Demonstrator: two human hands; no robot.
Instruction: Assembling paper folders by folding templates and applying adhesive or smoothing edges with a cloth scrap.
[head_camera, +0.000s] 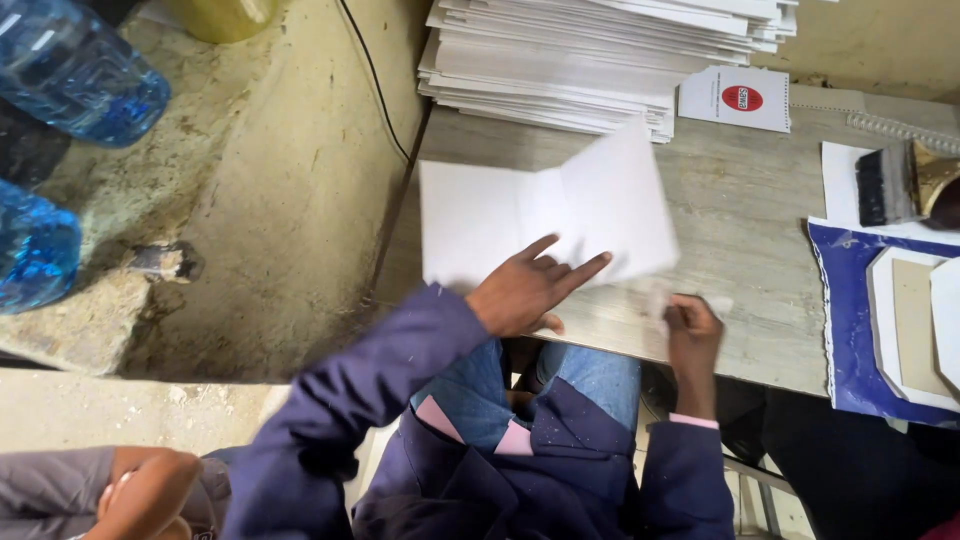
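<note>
Folding: white card sheet lies on the table, right half lifted along a crease, left half flat.
Sheet position: directly ahead of both hands, at the table's near left corner; its lower edge meets the left hand.
Long axis: runs left-right across the view; the crease runs front to back near the middle.
Left hand: open, fingers spread, pressing flat on the sheet's lower middle; nearer hand, touching it.
Right hand: curled shut at the blurred lower right corner of the raised flap; cannot tell if it really pinches the sheet.
Nearby: stack of white sheets beyond the sheet, well apart from the hands; brush and blue cover off to the right.
</note>
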